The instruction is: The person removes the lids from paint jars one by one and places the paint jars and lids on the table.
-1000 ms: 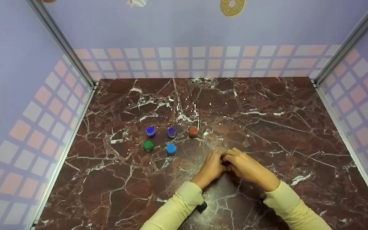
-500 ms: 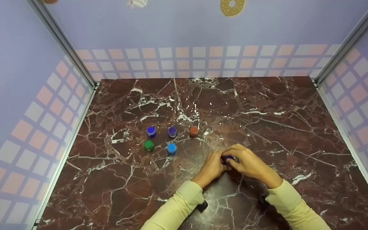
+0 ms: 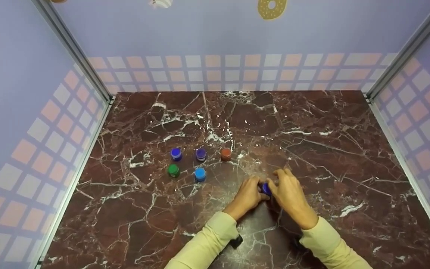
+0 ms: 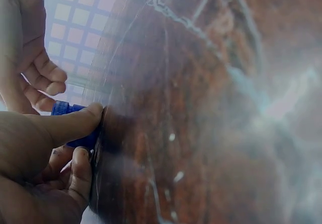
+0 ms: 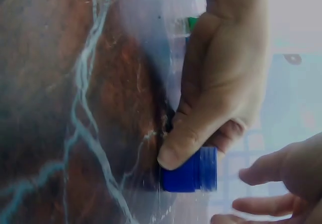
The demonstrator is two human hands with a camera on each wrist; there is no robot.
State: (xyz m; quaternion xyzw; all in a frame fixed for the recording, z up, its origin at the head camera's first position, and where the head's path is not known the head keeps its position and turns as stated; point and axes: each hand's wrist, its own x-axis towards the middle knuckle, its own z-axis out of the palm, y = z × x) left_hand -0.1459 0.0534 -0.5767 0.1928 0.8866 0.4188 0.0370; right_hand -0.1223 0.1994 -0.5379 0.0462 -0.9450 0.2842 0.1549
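My left hand (image 3: 249, 193) grips a small dark blue paint jar (image 3: 266, 188) by its body, thumb on the near side. The jar stands upright on the marble-patterned table, and its ridged lid (image 5: 208, 168) is on, as the right wrist view shows. Just to the right of it is my right hand (image 3: 290, 193), fingers spread and loosely bent. In both wrist views a gap shows between the right fingertips (image 5: 246, 174) and the lid. The left hand hides part of the jar's body.
Left of the hands stand several capped paint jars: blue (image 3: 176, 154), purple (image 3: 201, 154), orange-brown (image 3: 226, 154), green (image 3: 173, 170) and light blue (image 3: 200, 174). Patterned panels (image 3: 215, 37) enclose the table (image 3: 144, 224) at the back and sides.
My right hand, earlier over the top of the blue jar, has let go and drawn back with its fingers opened out. The left hand keeps its hold; the other jars stay put.
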